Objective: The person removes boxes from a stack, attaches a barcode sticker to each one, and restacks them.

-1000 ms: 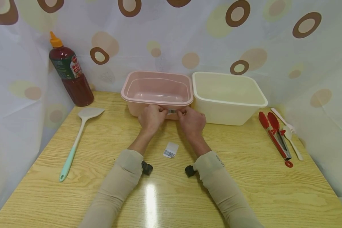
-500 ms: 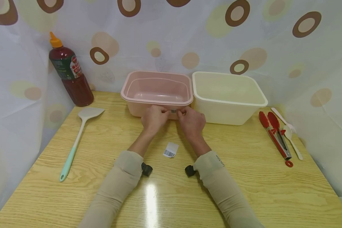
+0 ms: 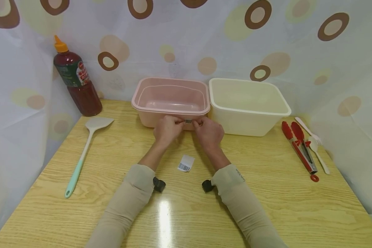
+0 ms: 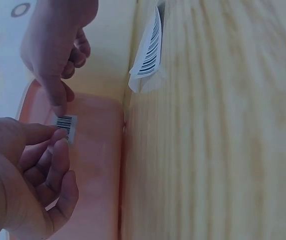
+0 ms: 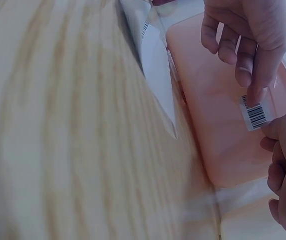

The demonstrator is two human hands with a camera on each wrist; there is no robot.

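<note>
Barcode sticker (image 5: pixel 257 116) is pinched by left hand (image 3: pixel 168 130) and right hand (image 3: pixel 209 132) against the pink bin (image 3: pixel 147 118).

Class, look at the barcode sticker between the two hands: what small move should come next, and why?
Probably press the barcode sticker flat against the front of the pink bin: it sits there with the left hand and right hand at its opposite ends.

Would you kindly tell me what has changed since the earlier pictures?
In the head view, the left hand has slid slightly right, toward the right hand, covering more of the label at the front of the pink bin. The right hand, both bins and the loose paper look unmoved.
</note>
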